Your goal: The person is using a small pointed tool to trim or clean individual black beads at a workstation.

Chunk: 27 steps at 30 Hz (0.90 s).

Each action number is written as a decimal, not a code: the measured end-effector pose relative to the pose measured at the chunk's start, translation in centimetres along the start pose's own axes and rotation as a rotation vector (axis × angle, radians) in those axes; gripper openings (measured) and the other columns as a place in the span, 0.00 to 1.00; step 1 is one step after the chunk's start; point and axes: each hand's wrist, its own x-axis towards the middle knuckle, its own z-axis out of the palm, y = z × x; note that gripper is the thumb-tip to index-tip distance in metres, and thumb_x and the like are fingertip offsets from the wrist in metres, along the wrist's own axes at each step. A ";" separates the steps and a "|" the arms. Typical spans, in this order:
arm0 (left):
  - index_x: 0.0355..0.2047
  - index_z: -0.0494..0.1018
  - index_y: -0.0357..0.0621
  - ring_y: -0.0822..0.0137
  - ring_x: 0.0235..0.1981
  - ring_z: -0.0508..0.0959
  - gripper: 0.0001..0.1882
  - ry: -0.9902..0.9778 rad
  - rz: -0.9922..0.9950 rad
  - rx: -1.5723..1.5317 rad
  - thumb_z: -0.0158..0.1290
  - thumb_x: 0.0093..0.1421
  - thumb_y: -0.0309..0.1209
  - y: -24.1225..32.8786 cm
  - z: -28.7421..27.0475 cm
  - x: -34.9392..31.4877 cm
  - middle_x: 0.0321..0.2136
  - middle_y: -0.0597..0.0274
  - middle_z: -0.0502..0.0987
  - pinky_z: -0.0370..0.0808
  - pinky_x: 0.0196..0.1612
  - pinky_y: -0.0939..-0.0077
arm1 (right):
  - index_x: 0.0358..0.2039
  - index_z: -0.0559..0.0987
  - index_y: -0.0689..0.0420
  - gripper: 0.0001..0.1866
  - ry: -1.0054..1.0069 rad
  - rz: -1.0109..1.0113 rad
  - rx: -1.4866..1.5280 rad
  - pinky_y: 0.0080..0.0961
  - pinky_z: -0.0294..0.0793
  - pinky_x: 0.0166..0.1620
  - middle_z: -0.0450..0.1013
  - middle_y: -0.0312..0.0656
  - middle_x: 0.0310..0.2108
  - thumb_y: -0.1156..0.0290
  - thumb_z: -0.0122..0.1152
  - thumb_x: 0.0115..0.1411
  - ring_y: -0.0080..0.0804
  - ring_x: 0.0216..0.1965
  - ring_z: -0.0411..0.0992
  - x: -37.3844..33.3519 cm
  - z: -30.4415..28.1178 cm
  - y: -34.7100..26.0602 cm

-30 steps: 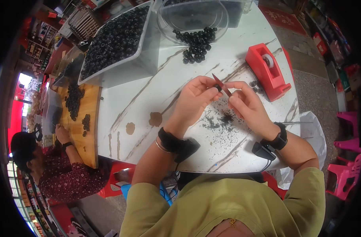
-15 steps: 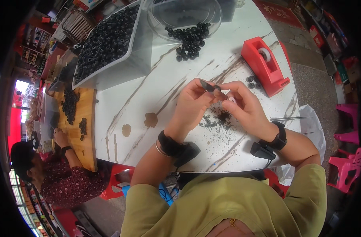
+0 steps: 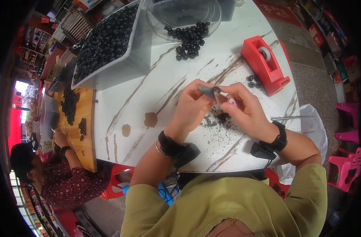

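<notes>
A small knife (image 3: 206, 91) was held in the right hand (image 3: 243, 107), its pale handle gripped by closed fingers and its blurred blade pointed across to the left hand (image 3: 192, 103). A dark bead (image 3: 216, 90) was positioned beside the blade, between the fingertips of both hands, above the worktop (image 3: 168, 130). The left fingers were curled in close; whether the bead was gripped by them could not be told. Dark shavings (image 3: 220, 118) were scattered below. More beads were piled in a clear bin (image 3: 139, 63), near a red tape dispenser (image 3: 259, 59).
</notes>
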 end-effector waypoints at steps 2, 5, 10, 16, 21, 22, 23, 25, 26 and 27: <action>0.33 0.66 0.40 0.68 0.37 0.73 0.07 -0.041 -0.007 -0.011 0.45 0.55 0.18 -0.1 -0.5 0.1 0.34 0.59 0.72 0.70 0.41 0.73 | 0.43 0.69 0.57 0.16 0.028 -0.001 -0.052 0.10 0.55 0.24 0.67 0.31 0.25 0.72 0.54 0.54 0.11 0.20 0.57 0.0 0.1 0.3; 0.34 0.67 0.40 0.69 0.37 0.73 0.07 -0.058 -0.013 -0.017 0.45 0.55 0.17 -0.1 -0.4 0.1 0.34 0.60 0.72 0.70 0.41 0.73 | 0.43 0.69 0.57 0.16 0.051 -0.050 -0.035 0.11 0.54 0.22 0.66 0.30 0.24 0.71 0.55 0.53 0.11 0.19 0.55 0.0 0.2 0.7; 0.33 0.67 0.40 0.65 0.35 0.75 0.04 -0.065 0.050 -0.016 0.46 0.56 0.21 -0.4 -0.3 0.2 0.33 0.55 0.73 0.74 0.37 0.75 | 0.43 0.69 0.56 0.16 0.065 -0.054 0.000 0.11 0.54 0.23 0.65 0.29 0.23 0.71 0.55 0.53 0.11 0.19 0.54 0.1 0.2 1.1; 0.34 0.66 0.40 0.67 0.34 0.74 0.06 -0.044 0.040 -0.034 0.46 0.55 0.20 -0.3 -0.3 0.1 0.33 0.57 0.73 0.73 0.38 0.77 | 0.44 0.66 0.62 0.15 -0.038 0.080 0.004 0.14 0.60 0.39 0.64 0.34 0.33 0.78 0.50 0.55 0.15 0.34 0.61 0.0 -0.2 -0.1; 0.34 0.66 0.40 0.67 0.35 0.75 0.06 -0.102 0.051 -0.032 0.46 0.55 0.19 -0.3 -0.5 0.1 0.35 0.55 0.73 0.73 0.39 0.76 | 0.43 0.66 0.62 0.14 -0.041 0.054 0.006 0.14 0.60 0.39 0.64 0.34 0.33 0.77 0.49 0.55 0.16 0.34 0.61 0.0 -0.4 -0.2; 0.34 0.66 0.40 0.67 0.35 0.75 0.06 -0.102 0.052 -0.033 0.46 0.55 0.19 -0.2 -0.5 0.1 0.35 0.55 0.73 0.73 0.39 0.76 | 0.43 0.66 0.62 0.13 -0.053 0.079 -0.018 0.14 0.61 0.39 0.65 0.34 0.33 0.77 0.49 0.55 0.16 0.34 0.61 0.0 -0.3 -0.3; 0.34 0.66 0.40 0.66 0.35 0.75 0.06 -0.094 0.046 -0.020 0.46 0.55 0.19 -0.2 -0.3 0.1 0.35 0.55 0.73 0.73 0.38 0.75 | 0.43 0.66 0.62 0.13 -0.052 0.078 -0.018 0.14 0.61 0.39 0.65 0.34 0.33 0.77 0.49 0.55 0.16 0.34 0.61 0.0 -0.3 -0.2; 0.34 0.66 0.40 0.66 0.35 0.75 0.06 -0.086 0.040 -0.005 0.46 0.55 0.19 -0.1 -0.1 0.1 0.35 0.55 0.73 0.73 0.38 0.74 | 0.42 0.69 0.60 0.14 0.016 -0.034 -0.047 0.10 0.60 0.27 0.67 0.32 0.27 0.73 0.53 0.55 0.11 0.23 0.62 0.0 -0.2 0.2; 0.33 0.66 0.40 0.65 0.35 0.75 0.05 -0.083 0.044 -0.006 0.46 0.55 0.20 -0.1 -0.2 0.1 0.34 0.54 0.73 0.73 0.38 0.73 | 0.42 0.69 0.60 0.14 0.014 -0.035 -0.046 0.10 0.60 0.27 0.67 0.32 0.27 0.73 0.53 0.55 0.11 0.23 0.62 0.0 -0.1 0.2; 0.33 0.66 0.40 0.65 0.34 0.75 0.05 -0.080 0.048 -0.008 0.45 0.55 0.20 -0.1 -0.3 0.1 0.34 0.54 0.73 0.73 0.38 0.72 | 0.43 0.68 0.60 0.14 0.008 -0.014 0.040 0.10 0.61 0.29 0.67 0.32 0.27 0.73 0.52 0.55 0.12 0.25 0.63 0.0 0.0 0.2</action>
